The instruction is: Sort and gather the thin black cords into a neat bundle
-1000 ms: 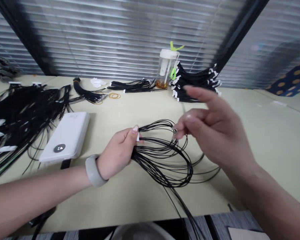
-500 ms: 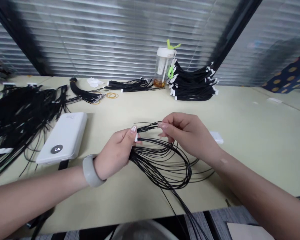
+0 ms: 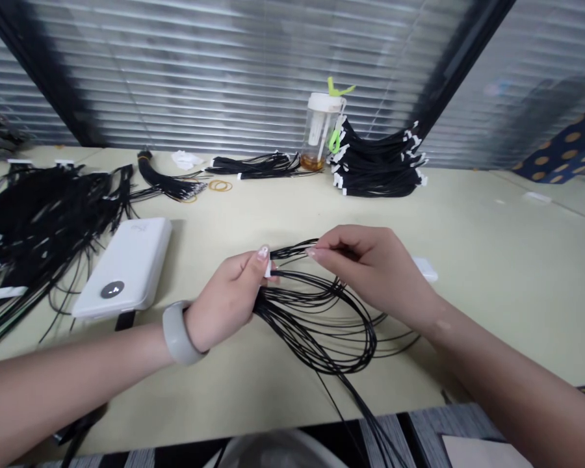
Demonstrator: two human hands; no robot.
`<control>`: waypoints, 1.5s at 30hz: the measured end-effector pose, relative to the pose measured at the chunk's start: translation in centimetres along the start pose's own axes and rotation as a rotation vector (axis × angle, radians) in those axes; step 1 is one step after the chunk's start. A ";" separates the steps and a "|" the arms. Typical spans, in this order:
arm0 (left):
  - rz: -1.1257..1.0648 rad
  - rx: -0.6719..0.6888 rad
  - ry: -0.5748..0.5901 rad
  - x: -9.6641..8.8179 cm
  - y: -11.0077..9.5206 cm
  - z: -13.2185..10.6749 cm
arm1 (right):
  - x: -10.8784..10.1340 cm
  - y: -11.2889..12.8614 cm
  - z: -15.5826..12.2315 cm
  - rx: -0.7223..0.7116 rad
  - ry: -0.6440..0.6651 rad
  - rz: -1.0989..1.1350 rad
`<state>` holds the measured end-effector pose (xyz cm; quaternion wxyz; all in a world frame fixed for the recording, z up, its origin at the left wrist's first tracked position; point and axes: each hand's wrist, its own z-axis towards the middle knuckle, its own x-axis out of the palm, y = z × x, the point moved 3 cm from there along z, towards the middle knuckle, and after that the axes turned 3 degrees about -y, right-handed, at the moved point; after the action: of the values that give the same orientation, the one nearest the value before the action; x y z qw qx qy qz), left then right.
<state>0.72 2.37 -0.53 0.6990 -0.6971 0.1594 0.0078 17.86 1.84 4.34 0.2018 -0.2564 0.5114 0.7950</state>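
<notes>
Counter (image 3: 492, 312) near edge first: loose ends of the black cords (image 3: 322, 331) trail over it at 6 o'clock toward a pale rounded object (image 3: 277, 452), w/ a cardboard sheet (image 3: 482, 452) at about 5 o'clock. Cords lie in a big loose loop at centre front, btwn both hands. L hand (image 3: 227, 302) is closed round the bunched cords, small white tag (image 3: 268, 268) showing at the fingertips, pale bangle (image 3: 178, 333) on the wrist. R hand (image 3: 375, 273) is pinched narrow on the upper strands at 3 o'clock from L hand; fingers hide the pinch, so can't tell how many strands it has.

Risks: a hard tug on a few strands could cinch the loop into a knot, and the hanging ends' weight could drag the bunch from L hand. Those ends could also snag on the near edge.

White piece (image 3: 425, 268) sits just past R hand at 3 o'clock, power bank (image 3: 124, 266) at 9. Big tagged cord tangle (image 3: 43, 221) at 10 o'clock; if the loop spreads that way, strands could mix. Farther: coiled cord bundle (image 3: 163, 175), rubber bands (image 3: 220, 186), smaller bundle (image 3: 256, 166), tagged cord stack (image 3: 377, 166) at 1 o'clock, plastic bottle (image 3: 319, 130) w/ amber liquid, window blinds (image 3: 199, 78) behind.
</notes>
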 end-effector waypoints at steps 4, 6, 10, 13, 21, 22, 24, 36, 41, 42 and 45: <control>0.027 -0.007 -0.009 0.0 0.0 0.0 | 0.0 -0.1 0.1 -0.028 -0.046 -0.051; 0.046 -0.012 -0.014 -0.1 -0.1 0.0 | 0.1 0.0 0.1 -0.043 -0.065 -0.059; 0.045 -0.032 -0.012 -0.1 0.0 -0.1 | 0.4 0.0 0.0 -0.116 -0.095 -0.093; 0.036 -0.060 -0.012 -0.1 0.1 -0.1 | 0.5 0.1 -0.1 -0.190 -0.101 -0.114; 0.040 -0.074 -0.016 -0.1 0.1 -0.1 | 0.4 0.5 -0.2 -0.291 -0.121 -0.156; 0.039 -0.067 -0.017 -0.1 0.0 -0.1 | 0.4 0.5 -0.2 -0.295 -0.114 -0.154; 0.034 -0.064 -0.016 -0.1 0.0 -0.1 | 0.5 0.5 -0.3 -0.304 -0.110 -0.151; -0.039 -0.080 0.002 0.0 0.0 -0.1 | 0.3 0.7 -0.5 -0.346 -0.087 -0.168; -0.051 -0.096 0.003 0.1 0.0 -0.2 | 0.4 0.8 -0.5 -0.351 -0.078 -0.166; -0.043 -0.095 0.001 0.1 0.0 -0.2 | 0.4 0.8 -0.5 -0.354 -0.079 -0.166; -0.028 -0.087 -0.003 0.0 -0.1 -0.2 | 0.4 0.8 -0.6 -0.363 -0.092 -0.179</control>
<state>0.72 2.12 -0.44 0.6684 -0.7289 0.1479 0.0059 17.24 1.04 4.49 0.2455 -0.2964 0.3251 0.8638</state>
